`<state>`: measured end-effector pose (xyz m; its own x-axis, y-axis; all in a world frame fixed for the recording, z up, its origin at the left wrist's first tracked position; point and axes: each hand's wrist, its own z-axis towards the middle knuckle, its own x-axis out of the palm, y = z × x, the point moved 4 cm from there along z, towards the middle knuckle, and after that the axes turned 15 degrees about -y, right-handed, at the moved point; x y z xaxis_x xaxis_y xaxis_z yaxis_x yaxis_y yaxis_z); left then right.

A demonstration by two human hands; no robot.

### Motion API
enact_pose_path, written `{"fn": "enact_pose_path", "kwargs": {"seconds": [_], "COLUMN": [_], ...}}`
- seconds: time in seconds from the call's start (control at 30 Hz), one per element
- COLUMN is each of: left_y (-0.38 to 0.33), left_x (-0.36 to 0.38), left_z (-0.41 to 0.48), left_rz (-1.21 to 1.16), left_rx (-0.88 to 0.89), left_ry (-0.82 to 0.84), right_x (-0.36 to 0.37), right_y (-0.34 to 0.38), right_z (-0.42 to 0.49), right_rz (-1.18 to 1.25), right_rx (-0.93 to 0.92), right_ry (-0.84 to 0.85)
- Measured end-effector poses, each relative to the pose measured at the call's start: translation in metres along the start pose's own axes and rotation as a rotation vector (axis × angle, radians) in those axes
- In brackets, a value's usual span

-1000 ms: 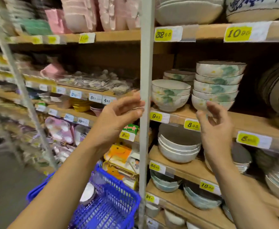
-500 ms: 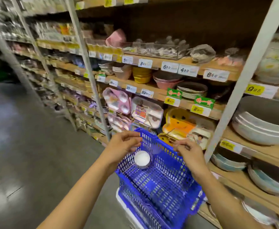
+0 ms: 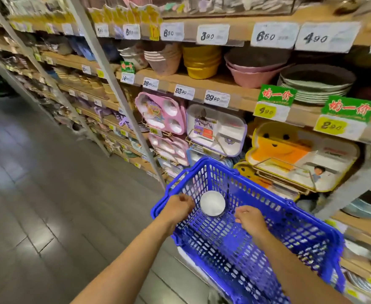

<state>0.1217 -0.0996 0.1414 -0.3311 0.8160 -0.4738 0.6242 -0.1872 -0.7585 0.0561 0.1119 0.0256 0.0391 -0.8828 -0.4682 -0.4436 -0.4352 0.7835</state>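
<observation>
Low in the middle of the frame, your left grip [image 3: 179,207] sits at the left rim of the blue basket [image 3: 268,193] with its fingers curled under, and you cannot tell whether they clasp the rim. Just right of it, the white cup [image 3: 212,202] stands inside the basket near its far end, apart from both grips. Right of the cup, your right grip [image 3: 250,218] hangs over the basket's inside, its fingers curled down and hidden, so you cannot tell whether it pinches anything.
</observation>
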Motion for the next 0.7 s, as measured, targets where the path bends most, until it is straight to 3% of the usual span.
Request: {"fn": "enact_pose_path", "kwargs": {"seconds": [0.47,0.7], "left_y": [0.074,0.110], "left_x": [0.111,0.153], "left_z": [0.158,0.191], "left_rz": [0.322,0.427], "left_rx": [-0.197,-0.159], "left_ry": [0.106,0.143], "right_x": [0.099,0.127], "right_y": [-0.033,-0.050], "right_z": [0.095,0.111], "right_rz": [-0.229,-0.370], "right_rx": [0.234,0.229], "right_ry": [-0.093,-0.207]}}
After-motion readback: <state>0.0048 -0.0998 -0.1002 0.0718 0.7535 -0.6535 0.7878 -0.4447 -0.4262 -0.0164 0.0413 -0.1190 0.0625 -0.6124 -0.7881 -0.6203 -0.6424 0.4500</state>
